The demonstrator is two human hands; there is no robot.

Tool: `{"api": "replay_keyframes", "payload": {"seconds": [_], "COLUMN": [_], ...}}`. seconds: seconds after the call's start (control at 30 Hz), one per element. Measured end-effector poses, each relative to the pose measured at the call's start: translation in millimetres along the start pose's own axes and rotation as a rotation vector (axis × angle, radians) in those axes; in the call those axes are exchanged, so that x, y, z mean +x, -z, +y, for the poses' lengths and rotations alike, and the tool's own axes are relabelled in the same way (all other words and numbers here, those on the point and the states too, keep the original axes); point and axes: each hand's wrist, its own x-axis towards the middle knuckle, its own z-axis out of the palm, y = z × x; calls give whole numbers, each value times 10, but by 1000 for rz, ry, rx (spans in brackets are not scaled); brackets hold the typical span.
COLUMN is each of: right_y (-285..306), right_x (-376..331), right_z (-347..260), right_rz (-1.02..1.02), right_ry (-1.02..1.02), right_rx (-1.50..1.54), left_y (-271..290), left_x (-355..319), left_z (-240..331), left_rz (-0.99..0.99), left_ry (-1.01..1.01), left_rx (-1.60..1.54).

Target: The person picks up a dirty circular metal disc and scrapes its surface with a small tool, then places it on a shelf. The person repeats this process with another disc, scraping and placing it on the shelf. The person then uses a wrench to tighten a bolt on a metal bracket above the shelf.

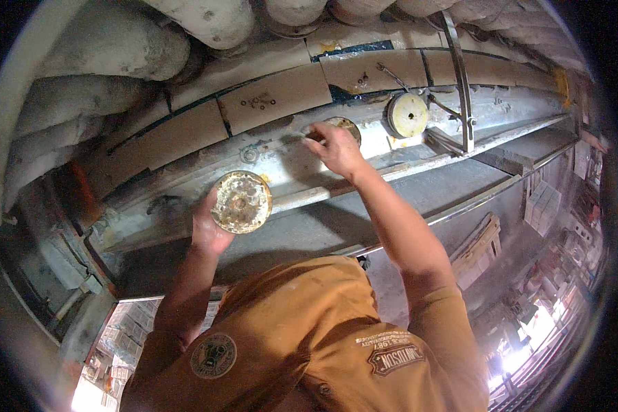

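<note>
Rust-mottled round disc point(241, 201), pale and crusted, gripped at its edge by the left hand point(208, 226) below a grey steel beam point(281, 161). Right hand point(336, 147), fingers pinching a second disc point(345, 127) seated on the beam; a third, yellow disc point(406, 115) sits alongside. Handling advice: seat squarely, keeping the held disc level.

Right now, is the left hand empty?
No, the left hand holds a round, rusty yellowish disc against the grey metal beam.
</note>
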Motion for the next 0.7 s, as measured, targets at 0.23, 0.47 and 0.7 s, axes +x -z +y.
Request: {"api": "replay_keyframes", "payload": {"seconds": [0.23,0.47,0.7], "right_y": [-565,-749,-794], "right_x": [859,1173,1302], "right_z": [68,92,113], "right_rz": [196,228,154], "right_ry": [10,94,79], "right_rx": [-177,-186,-274], "left_y": [47,115,43], "left_x": [-81,-200,-210], "left_z": [42,82,105], "left_rz": [35,356,371], "left_ry": [-74,-14,-20], "left_rx": [27,-23,-31]}}
